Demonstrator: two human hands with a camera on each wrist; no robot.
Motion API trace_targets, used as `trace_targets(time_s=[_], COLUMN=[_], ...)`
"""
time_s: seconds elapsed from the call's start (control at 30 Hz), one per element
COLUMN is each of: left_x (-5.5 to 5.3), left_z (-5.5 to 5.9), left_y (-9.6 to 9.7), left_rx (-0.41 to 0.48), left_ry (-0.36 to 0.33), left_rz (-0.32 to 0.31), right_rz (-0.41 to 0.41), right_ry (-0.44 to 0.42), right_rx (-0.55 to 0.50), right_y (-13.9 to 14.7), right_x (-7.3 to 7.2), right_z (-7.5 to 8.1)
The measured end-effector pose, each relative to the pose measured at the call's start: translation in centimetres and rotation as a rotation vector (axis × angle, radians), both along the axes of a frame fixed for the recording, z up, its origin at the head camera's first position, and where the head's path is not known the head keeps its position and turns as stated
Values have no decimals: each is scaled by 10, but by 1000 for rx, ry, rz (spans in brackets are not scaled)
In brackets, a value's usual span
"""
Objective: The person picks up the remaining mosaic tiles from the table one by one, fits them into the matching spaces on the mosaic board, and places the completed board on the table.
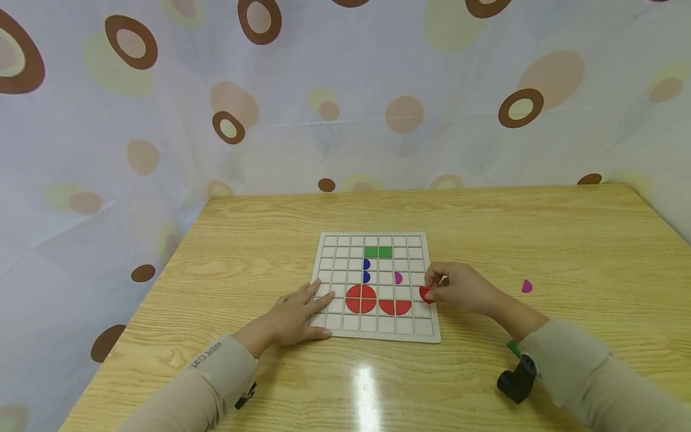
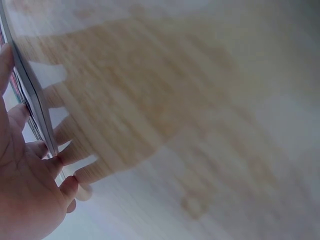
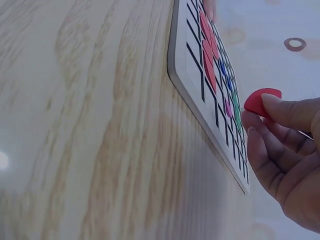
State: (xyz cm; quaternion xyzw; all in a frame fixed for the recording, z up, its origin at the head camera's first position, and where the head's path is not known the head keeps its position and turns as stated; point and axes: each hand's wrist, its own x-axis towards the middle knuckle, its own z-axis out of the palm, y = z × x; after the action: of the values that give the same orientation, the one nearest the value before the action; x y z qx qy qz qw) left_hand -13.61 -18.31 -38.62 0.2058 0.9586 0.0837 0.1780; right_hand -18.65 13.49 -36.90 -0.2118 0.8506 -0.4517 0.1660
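Note:
A white grid board [image 1: 345, 324] lies on the wooden table, bearing flat coloured pieces. A red circle [image 1: 360, 299] of quarter pieces sits near its lower middle, with a red half circle [image 1: 395, 307] to the right. Above them are two green squares [image 1: 378, 252], two small blue half circles [image 1: 366, 270] and a magenta half circle [image 1: 398, 278]. My right hand [image 1: 459, 289] pinches a red quarter-circle piece [image 3: 262, 101] between thumb and fingers at the board's right edge. With fingers spread, my left hand [image 1: 297, 315] rests on the board's lower left edge.
A loose magenta half circle [image 1: 526, 286] lies on the table [image 1: 259, 228] right of the board. Partly hidden by the right sleeve is a green piece [image 1: 513, 348]. A patterned curtain [image 1: 356, 120] hangs behind the table.

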Motion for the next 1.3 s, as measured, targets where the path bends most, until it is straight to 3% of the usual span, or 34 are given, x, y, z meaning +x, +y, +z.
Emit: trace_targets(time_s=[0.27, 0.57, 0.97, 1.3], left_x=[0, 0, -2, -1], left_z=[-3, -5, -1, 0], left_y=[-1, -3, 0, 0], left_rx=[4, 5, 9, 12], left_ry=[-4, -10, -10, -12], left_rz=[7, 18, 2, 10], right_rz=[-26, 0, -52, -69], right_ry=[1, 31, 2, 38], right_rx=[-5, 27, 9, 27], right_y=[-11, -23, -37, -43], right_x=[-3, -9, -10, -15], right_z=[-3, -1, -4, -10])
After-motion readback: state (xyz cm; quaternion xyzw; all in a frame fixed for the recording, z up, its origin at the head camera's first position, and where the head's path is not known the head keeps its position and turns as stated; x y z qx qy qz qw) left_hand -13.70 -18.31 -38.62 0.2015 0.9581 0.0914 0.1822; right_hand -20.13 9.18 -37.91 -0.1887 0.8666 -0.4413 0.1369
